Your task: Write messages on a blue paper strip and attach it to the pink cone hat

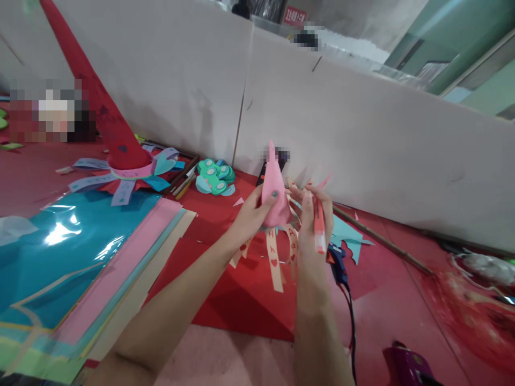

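Note:
My left hand (254,210) is closed around a pink paper cone (275,185), which points upward with a dark round spot under my thumb. Cream paper strips (274,260) hang from the cone's lower edge, with red letters and hearts drawn on them. Beside the cone, my right hand (316,214) grips a red marker pen (319,222), its pale end pointing down toward my wrist. The fingertips of that hand are close to the strips on the cone's right side; whether they touch is hidden. Red paper sheets (241,300) lie beneath both hands.
A tall red paper cone (107,115) stands left with blue and lilac strips. Stacked coloured paper (80,257) lies before it. Green cutouts (216,176) sit by the white partition (362,128). A blue glue gun (339,264), wooden stick (386,241) and purple object (410,367) are right.

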Demonstrator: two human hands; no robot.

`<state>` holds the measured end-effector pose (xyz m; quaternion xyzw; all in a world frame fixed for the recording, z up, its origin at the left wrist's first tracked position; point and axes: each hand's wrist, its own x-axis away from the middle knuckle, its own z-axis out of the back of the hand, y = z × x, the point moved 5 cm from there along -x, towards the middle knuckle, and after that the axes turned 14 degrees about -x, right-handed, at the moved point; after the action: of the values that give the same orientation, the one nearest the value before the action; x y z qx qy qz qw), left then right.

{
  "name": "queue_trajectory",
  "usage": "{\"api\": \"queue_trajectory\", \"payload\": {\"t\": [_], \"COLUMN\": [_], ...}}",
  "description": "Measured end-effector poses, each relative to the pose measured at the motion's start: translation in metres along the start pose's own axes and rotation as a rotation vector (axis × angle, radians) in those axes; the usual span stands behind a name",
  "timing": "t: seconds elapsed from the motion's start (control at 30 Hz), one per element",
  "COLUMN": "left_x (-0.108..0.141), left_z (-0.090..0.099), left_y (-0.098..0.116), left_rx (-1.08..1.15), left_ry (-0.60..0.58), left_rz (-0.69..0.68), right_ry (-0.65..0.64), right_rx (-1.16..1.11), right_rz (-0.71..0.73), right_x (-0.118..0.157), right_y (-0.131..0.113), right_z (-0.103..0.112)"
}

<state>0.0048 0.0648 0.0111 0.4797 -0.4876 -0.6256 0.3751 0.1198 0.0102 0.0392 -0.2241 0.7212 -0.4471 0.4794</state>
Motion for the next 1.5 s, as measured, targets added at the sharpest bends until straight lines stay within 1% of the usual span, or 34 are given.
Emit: {"api": "queue_trajectory", "payload": {"t": [0.1,0.17,0.27,0.4,0.53,0.67,0.8,0.9,1.07,1.1,1.17,1.23,1.3,1.37,1.43,1.5], "left_x": [-0.001,-0.001,0.001,0.002,0.0,0.001,0.001,0.0,0.002,0.003,0.006,0.008,0.01,0.01,0.01,0.01], "left_z": [0.002,0.003,0.004,0.009,0.009,0.006,0.007,0.006,0.002,0.001,0.0,0.004,0.013,0.022,0.028,0.03], "left_y": [-0.004,-0.004,-0.003,-0.008,-0.014,-0.008,0.002,0.004,0.008,0.009,0.011,0.016,0.02,0.023,0.024,0.025], "left_rx": [0.125,0.159,0.122,0.053,0.104,0.135,0.041,-0.016,-0.184,-0.192,-0.136,-0.044,0.006,0.024,0.033,0.02], "left_ry": [0.029,0.031,0.036,0.076,0.077,0.066,0.096,0.086,0.042,0.036,0.045,0.117,0.257,0.383,0.452,0.475], "left_rz": [0.072,0.088,0.091,0.098,0.097,0.084,0.067,0.016,-0.114,-0.126,-0.145,-0.179,-0.209,-0.22,-0.227,-0.244], "right_ry": [-0.033,-0.077,-0.148,-0.184,-0.208,-0.177,-0.184,-0.18,-0.107,-0.083,-0.023,0.029,0.053,0.03,-0.012,-0.035], "right_rx": [-0.053,-0.054,-0.061,-0.081,-0.093,-0.027,0.019,0.022,0.067,0.07,0.043,-0.004,-0.039,-0.054,-0.043,-0.006], "right_rz": [-0.042,-0.013,0.031,-0.027,-0.028,0.015,-0.011,-0.026,-0.022,-0.023,-0.024,-0.022,-0.013,-0.004,-0.015,-0.036], "right_x": [0.0,0.0,0.0,0.002,0.003,0.002,0.002,0.001,0.002,0.002,0.002,0.0,-0.002,-0.005,-0.006,-0.006], "right_y": [0.006,0.007,0.005,0.002,0.001,-0.001,-0.005,-0.003,-0.003,-0.004,-0.003,0.002,0.01,0.017,0.022,0.023], "right_z": [-0.001,-0.004,-0.009,-0.014,-0.016,-0.013,-0.012,-0.012,-0.007,-0.006,-0.002,0.003,0.007,0.009,0.01,0.01]}}
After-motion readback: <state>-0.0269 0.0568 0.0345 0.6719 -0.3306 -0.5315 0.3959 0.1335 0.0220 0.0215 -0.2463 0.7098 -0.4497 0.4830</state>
